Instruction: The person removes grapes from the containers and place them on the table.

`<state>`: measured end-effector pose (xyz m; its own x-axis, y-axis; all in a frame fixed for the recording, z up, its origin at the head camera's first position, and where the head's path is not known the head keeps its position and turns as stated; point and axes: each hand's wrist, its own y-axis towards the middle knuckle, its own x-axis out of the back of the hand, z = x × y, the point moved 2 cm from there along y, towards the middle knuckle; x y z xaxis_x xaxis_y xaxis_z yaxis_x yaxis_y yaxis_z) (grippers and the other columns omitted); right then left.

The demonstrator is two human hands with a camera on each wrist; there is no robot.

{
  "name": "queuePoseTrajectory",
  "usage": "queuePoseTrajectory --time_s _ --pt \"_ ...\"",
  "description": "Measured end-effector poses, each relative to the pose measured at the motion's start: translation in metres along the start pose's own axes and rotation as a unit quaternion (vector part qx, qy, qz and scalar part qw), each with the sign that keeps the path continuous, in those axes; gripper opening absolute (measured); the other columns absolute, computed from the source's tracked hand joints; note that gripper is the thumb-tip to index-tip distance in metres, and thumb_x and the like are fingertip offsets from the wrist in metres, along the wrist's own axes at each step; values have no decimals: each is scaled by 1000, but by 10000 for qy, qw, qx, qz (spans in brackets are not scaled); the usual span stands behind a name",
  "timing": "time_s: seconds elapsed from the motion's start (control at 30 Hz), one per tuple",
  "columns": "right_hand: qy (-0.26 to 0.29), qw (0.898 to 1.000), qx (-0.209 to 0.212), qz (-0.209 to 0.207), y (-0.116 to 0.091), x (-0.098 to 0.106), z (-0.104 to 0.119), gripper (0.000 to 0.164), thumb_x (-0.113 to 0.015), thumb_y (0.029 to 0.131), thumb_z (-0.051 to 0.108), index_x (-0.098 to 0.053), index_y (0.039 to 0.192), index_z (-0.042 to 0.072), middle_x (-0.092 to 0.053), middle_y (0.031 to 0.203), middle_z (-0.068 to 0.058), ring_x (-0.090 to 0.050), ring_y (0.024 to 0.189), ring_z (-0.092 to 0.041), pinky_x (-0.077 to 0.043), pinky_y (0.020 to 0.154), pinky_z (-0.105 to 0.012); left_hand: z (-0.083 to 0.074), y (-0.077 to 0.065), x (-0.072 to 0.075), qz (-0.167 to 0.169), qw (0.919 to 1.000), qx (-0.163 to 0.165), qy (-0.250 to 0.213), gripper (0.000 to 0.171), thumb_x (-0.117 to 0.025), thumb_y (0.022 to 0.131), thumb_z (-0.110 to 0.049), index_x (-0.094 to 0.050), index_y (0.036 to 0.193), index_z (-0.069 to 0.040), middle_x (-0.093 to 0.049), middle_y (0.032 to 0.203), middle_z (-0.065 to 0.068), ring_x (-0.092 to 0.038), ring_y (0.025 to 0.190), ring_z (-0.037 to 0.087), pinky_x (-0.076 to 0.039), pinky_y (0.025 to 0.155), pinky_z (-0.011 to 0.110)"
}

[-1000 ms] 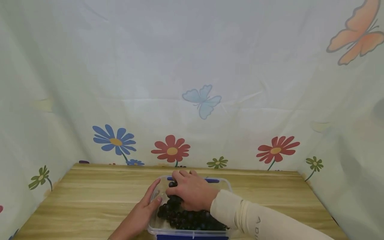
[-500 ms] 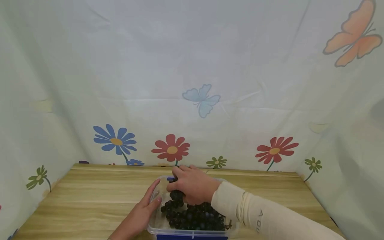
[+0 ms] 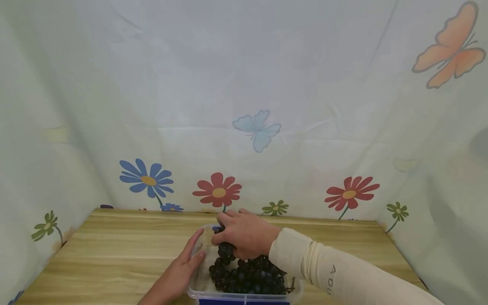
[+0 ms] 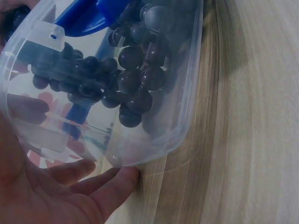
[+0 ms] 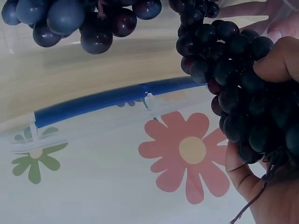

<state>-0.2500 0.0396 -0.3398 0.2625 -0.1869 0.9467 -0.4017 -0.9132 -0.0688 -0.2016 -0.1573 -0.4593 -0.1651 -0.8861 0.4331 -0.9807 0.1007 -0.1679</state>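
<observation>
A clear plastic storage box (image 3: pixel 198 284) with blue latches stands at the front of the table. My left hand (image 3: pixel 183 264) holds its left wall, thumb over the rim and fingers along the outside. Above the box, my right hand (image 3: pixel 245 235) grips a bunch of dark grapes (image 5: pixel 243 102), whose lower end hangs down into the box. A thin stem sticks out below that hand in the right wrist view. More dark grapes (image 3: pixel 251 277) lie in the box, toward its front and right; the left wrist view shows them through the wall.
The wood-grain table (image 3: pixel 126 250) extends to both sides of the box. A pale curtain (image 3: pixel 324 84) printed with flowers and butterflies encloses the back and sides. A blue latch (image 5: pixel 117 100) runs along the far rim.
My right hand has risen slightly, lifting the gripped bunch partly away from the grapes lying in the box. The left hand stays on the box wall.
</observation>
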Motion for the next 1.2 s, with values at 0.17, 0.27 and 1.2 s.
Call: queuePoseTrajectory --time_s 0.17,0.27,1.2 --pt "-22 10000 48 32 1 5 0 46 -83 89 36 -66 130 45 -58 117 3 -61 96 -12 -59 90 -32 0 0 0 34 10000 38 -42 68 -48 106 -54 -18 166 -41 -33 168 25 -35 152 52 -33 114 77" --pt "-45 10000 49 34 1 8 0 47 -84 88 36 -66 130 45 -58 121 2 -62 100 -14 -60 96 -36 -2 -1 0 23 10000 39 -78 67 -49 107 -52 -19 166 -40 -35 166 26 -35 152 52 -34 114 76" --pt "-29 9998 161 120 10 20 1 45 -80 91 31 -66 131 45 -57 119 3 -58 99 -12 -58 91 -35 -3 1 3 -21 9998 -132 122 64 -47 109 -47 -19 166 -37 -25 172 20 -26 156 51 -29 117 77"
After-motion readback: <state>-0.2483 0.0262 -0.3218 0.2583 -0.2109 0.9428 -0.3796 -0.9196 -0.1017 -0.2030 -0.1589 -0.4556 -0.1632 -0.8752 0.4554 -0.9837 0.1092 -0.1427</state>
